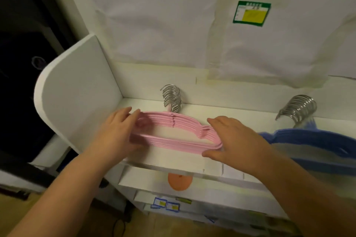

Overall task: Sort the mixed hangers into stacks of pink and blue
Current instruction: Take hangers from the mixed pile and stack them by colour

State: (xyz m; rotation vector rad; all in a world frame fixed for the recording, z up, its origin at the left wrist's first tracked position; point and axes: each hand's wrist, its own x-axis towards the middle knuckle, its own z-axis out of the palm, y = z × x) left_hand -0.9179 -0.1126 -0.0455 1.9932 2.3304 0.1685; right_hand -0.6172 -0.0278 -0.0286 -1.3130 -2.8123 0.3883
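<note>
Left hand (pixel 117 131) & right hand (pixel 233 140) – fingers spread, cupping ends of slim pink hanger stack (pixel 173 132) w/ curved metal hooks.

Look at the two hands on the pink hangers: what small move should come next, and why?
Probably press the left hand and right hand gently inward to square the pink hanger stack, then let go. The pink hangers look slightly fanned at their ends, with a hand at each end. The blue hanger stack already lies apart to the right on the white shelf, and no mixed hangers show.
</note>
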